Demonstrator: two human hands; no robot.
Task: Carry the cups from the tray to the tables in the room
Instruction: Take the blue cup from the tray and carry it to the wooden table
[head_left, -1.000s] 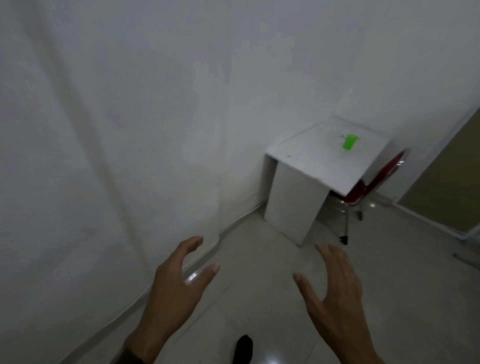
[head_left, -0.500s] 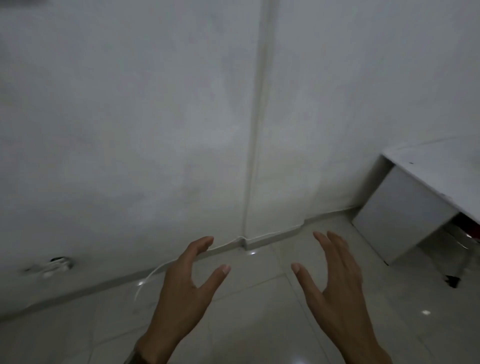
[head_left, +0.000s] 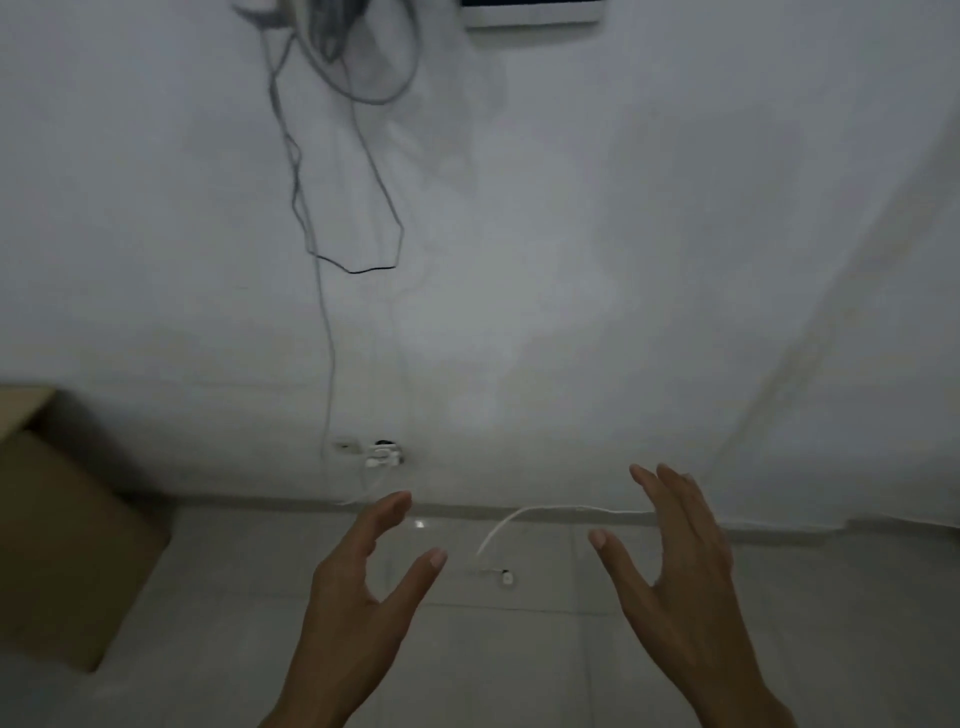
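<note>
My left hand is raised at the lower middle, fingers apart and curved, holding nothing. My right hand is beside it to the right, palm turned inward, fingers spread and empty. Both hover over the grey tiled floor in front of a white wall. No cup, tray or table is in view.
A cardboard box stands on the floor at the left. Dark cables hang down the wall to a socket. A white cable trails along the floor by the skirting. A white frame edge shows at the top.
My view has swung left: the white table with the green cup and the red chair have left the frame, and the box, hanging cables and socket have come in. Both hands stay open.
</note>
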